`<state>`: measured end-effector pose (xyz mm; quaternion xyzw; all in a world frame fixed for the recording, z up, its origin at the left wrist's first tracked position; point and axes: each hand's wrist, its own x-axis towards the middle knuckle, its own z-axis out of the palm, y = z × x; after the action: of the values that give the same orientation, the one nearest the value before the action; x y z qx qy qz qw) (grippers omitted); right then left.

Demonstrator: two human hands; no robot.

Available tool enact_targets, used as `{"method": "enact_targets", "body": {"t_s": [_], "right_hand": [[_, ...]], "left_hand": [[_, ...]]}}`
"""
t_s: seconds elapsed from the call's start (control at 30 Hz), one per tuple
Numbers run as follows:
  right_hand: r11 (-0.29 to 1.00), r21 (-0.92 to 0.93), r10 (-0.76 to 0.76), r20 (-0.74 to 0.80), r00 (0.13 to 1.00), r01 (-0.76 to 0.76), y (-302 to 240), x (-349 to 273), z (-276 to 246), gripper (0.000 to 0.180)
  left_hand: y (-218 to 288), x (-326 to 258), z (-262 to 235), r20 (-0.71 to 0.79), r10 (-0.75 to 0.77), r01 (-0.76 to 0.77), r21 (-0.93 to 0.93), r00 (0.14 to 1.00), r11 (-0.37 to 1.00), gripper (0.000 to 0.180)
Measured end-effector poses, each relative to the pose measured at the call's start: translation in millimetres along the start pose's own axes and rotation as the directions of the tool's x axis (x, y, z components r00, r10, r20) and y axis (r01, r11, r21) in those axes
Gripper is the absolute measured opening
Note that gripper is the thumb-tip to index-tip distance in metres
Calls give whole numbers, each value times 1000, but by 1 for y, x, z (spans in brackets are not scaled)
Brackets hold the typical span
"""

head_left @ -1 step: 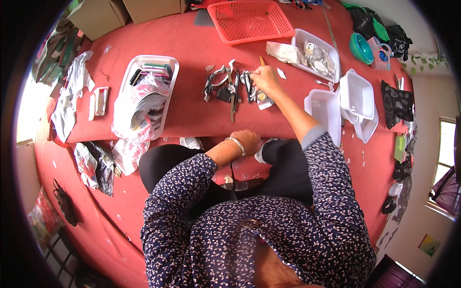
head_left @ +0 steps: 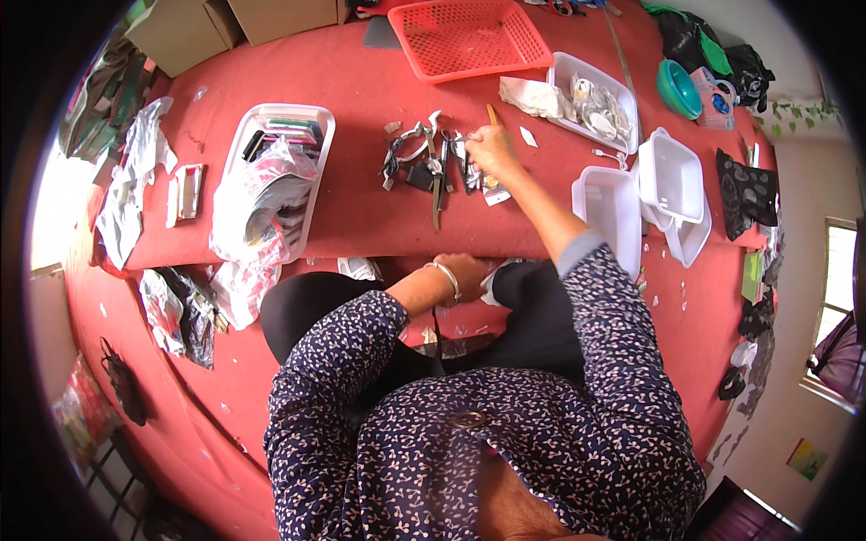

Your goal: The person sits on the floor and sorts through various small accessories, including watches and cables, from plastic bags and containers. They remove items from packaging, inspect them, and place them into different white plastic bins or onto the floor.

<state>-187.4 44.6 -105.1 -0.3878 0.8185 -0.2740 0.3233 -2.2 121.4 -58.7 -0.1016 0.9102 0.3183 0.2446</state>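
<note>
My right hand (head_left: 492, 151) is over the red-covered surface, its fingers mostly curled. A narrow orange-brown shape (head_left: 492, 114) juts beyond it; I cannot tell whether it is a finger or a handle. Just left of the hand lie metal scissors (head_left: 437, 185), a black block (head_left: 419, 176) and a bundle of black and white cables (head_left: 394, 160). A small clear packet (head_left: 495, 193) lies below its wrist. My left hand (head_left: 463, 276), with a silver bangle on the wrist, is closed above my lap. What it holds is hidden; a thin black strap hangs below.
At left stands a white tray (head_left: 322, 185) of packets and plastic bags. A red basket (head_left: 469, 72) is at the far side. To the right are a white tray of cables (head_left: 633, 113), white tubs (head_left: 606, 203) and a teal bowl (head_left: 678, 90). Cardboard boxes (head_left: 180, 36) stand far left.
My right hand has shifted slightly to the left. My left hand has barely moved, and the things on the red surface lie as before.
</note>
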Motion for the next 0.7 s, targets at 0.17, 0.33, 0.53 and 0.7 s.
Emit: {"method": "enact_targets", "body": {"t_s": [0.17, 0.33, 0.53, 0.7], "right_hand": [[989, 129, 55, 129, 990, -71, 23, 8, 44, 9], [972, -192, 82, -252, 964, -133, 63, 30, 8, 10], [867, -459, 177, -79, 981, -193, 63, 16, 2, 35], [895, -390, 185, -123, 975, -218, 69, 22, 16, 37]], "left_hand": [[-10, -3, 12, 275, 26, -59, 114, 961, 992, 21], [-10, -10, 4, 71, 1, -10, 126, 997, 992, 21], [-8, -6, 7, 62, -44, 30, 203, 997, 979, 21], [-9, -4, 9, 54, -68, 50, 278, 996, 959, 19]]}}
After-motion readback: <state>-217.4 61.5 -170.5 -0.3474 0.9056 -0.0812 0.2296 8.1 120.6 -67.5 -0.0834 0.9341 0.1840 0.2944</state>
